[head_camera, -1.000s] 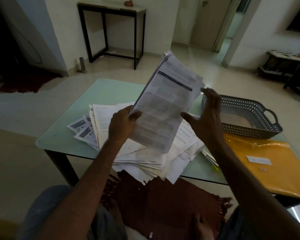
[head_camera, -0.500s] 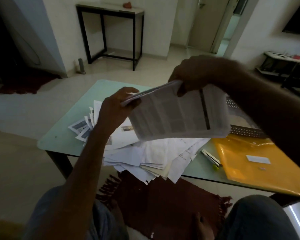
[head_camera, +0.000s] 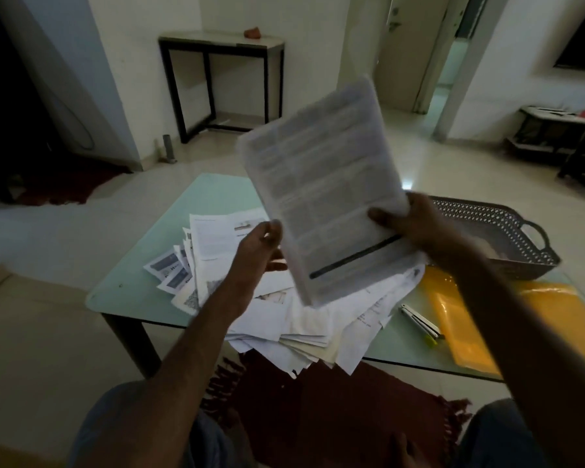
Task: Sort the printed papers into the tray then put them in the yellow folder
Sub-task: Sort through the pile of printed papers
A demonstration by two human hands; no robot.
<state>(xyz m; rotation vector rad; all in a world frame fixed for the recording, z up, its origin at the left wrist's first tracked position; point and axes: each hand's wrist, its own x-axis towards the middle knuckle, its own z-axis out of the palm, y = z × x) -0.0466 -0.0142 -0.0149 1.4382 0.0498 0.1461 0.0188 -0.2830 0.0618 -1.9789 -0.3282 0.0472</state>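
My right hand [head_camera: 409, 224] grips a thick stack of printed papers [head_camera: 321, 184] by its right edge and holds it upright above the table, with the dark header bar at the bottom. My left hand [head_camera: 260, 251] hovers just left of the stack's lower edge, fingers loosely curved, holding nothing. Beneath lies a messy pile of loose printed papers [head_camera: 284, 315] on the pale green table [head_camera: 217, 194]. The grey perforated tray [head_camera: 497, 228] stands at the right rear. The yellow folder [head_camera: 460, 315] lies flat in front of the tray.
A stapler [head_camera: 419, 322] lies between the paper pile and the folder. A dark red rug [head_camera: 335, 407] covers the floor under the table's near edge, by my knees. A black-framed side table [head_camera: 222, 49] stands against the far wall.
The stack was turned from flat to upright, end over end, so the header bar is now at the bottom. My left hand let go of it; my right hand moved to its lower right edge.
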